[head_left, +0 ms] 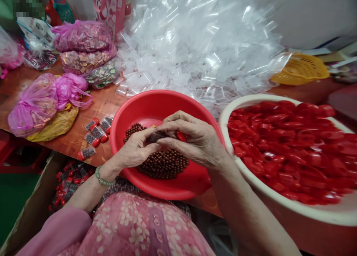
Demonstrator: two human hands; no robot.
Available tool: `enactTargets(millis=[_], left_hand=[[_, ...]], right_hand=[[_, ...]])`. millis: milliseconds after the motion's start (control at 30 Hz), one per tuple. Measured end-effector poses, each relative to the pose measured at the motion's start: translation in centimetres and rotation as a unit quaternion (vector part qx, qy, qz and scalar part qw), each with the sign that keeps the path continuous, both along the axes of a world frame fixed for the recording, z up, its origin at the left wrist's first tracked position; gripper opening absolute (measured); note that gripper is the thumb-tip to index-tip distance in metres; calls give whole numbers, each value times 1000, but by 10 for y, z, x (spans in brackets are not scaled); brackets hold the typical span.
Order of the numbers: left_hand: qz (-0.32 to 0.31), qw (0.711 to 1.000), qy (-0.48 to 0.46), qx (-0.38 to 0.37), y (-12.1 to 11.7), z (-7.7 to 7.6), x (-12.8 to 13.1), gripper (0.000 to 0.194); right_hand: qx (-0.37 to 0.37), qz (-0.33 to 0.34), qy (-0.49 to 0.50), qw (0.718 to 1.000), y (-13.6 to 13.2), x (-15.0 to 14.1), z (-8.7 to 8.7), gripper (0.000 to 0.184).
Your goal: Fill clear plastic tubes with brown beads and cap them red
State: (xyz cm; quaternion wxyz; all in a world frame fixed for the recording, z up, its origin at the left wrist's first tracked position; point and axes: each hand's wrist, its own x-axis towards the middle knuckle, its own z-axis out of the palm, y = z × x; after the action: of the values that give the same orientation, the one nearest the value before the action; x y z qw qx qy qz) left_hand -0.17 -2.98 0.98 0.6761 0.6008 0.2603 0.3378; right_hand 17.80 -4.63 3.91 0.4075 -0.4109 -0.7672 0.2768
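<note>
My left hand (pixel 135 148) and my right hand (pixel 196 139) meet above a red plastic basin (pixel 164 191). Between their fingertips is a small clear tube (pixel 156 137), which looks dark inside; my fingers hide much of it. Pinched by the left thumb and fingers, its near end shows. Under the curled fingers of my right hand a red cap (pixel 181 136) pokes out; whether it is joined to the tube I cannot tell. Shiny brown beads (pixel 164 163) lie heaped in the basin below both hands.
Right of the basin, a white tub (pixel 231 148) is full of red caps (pixel 284 148). Behind rises a big pile of clear tubes (pixel 195 51). Several filled, red-capped tubes (pixel 97 131) lie left, near tied pink bags (pixel 33 103). More fill a box (pixel 69 185) below. A yellow basket (pixel 301 68) stands back right.
</note>
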Motion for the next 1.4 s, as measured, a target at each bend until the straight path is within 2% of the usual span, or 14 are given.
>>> enactTargets(millis=[167, 367, 533, 633, 700, 733, 833, 900, 967, 1067, 1167, 1300, 1333, 1400], left_hand=[[5, 998, 60, 22, 3, -8, -2, 27], [47, 993, 100, 35, 8, -15, 1, 21], [113, 989, 91, 14, 9, 2, -3, 16], [104, 992, 75, 20, 11, 14, -10, 19], [83, 993, 79, 31, 12, 16, -13, 18], [75, 993, 83, 36, 13, 15, -14, 18], [72, 992, 93, 42, 15, 9, -14, 19], [68, 992, 98, 50, 16, 5, -12, 18], [55, 992, 104, 51, 16, 2, -11, 17], [67, 993, 91, 27, 16, -2, -9, 19], [66, 996, 62, -5, 17, -4, -8, 21], [58, 997, 41, -42, 18, -6, -9, 16], [60, 996, 40, -51, 18, -6, -10, 15], [56, 995, 34, -69, 18, -8, -11, 15]], right_hand=[[-1, -13, -37, 999, 3, -2, -2, 7], [-22, -39, -27, 999, 6, -3, -3, 17], [-46, -70, 11, 996, -1, 27, 0, 15], [-106, -80, -62, 989, 3, 52, -5, 16], [-161, -97, -168, 968, 10, 63, -13, 17], [-188, -105, -238, 947, 14, 65, -18, 17], [-254, -129, -450, 846, 25, 61, -34, 20], [-275, -143, -520, 796, 30, 53, -44, 23], [-282, -148, -537, 781, 35, 46, -54, 27], [-286, -146, -536, 781, 40, 40, -69, 31], [-285, -149, -518, 792, 45, 39, -78, 32], [-266, -168, -471, 824, 45, 44, -74, 27], [-258, -171, -449, 838, 43, 45, -70, 27], [-241, -172, -338, 893, 36, 45, -61, 28]])
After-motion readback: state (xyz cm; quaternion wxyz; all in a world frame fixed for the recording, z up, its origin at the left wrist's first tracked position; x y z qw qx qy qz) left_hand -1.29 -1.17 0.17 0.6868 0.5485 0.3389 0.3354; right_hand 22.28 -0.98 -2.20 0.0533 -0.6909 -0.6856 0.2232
